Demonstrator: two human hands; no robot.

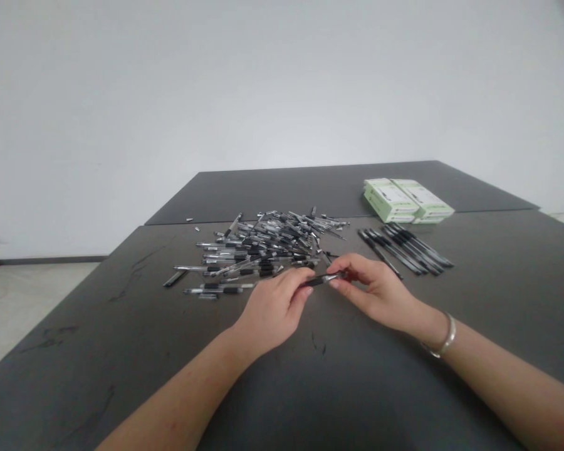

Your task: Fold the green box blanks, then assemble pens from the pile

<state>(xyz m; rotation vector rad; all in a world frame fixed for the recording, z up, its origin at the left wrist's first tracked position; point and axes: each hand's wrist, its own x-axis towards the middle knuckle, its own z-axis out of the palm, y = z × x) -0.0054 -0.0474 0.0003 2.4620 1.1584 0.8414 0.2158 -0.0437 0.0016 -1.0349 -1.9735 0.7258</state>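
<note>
Head view: the left hand (275, 307) and the right hand (373, 291) are meeting over the desk (169, 382), their fingers closing on one black-and-clear pen (318, 280). The left thumb and fingers are pinching its dark end, while the right thumb and fingertips are gripping the other end, leaving no open gap on either side; the pen is lying roughly crosswise between them, just in front of the pile. A silvery bracelet (450, 335) is circling the right wrist. Beyond the left hand, a loose pile of pens (267, 241) is spreading over the desk, many crossing one another, with its near edge partly hiding behind the left hand. To the right of the pile, a row of dark pens (407, 247) is lying slantwise, side by side, its near end resting beyond the right hand. Behind that row, green-and-white boxes (389, 200) are standing in two adjoining stacks. Small pale bits (189, 219) are lying near the pile's far left. The dark desk is showing a seam across its far part and darker smudges on the left. Past it, a plain pale wall (282, 81) is rising, and a light floor (37, 291) is showing at left.
</note>
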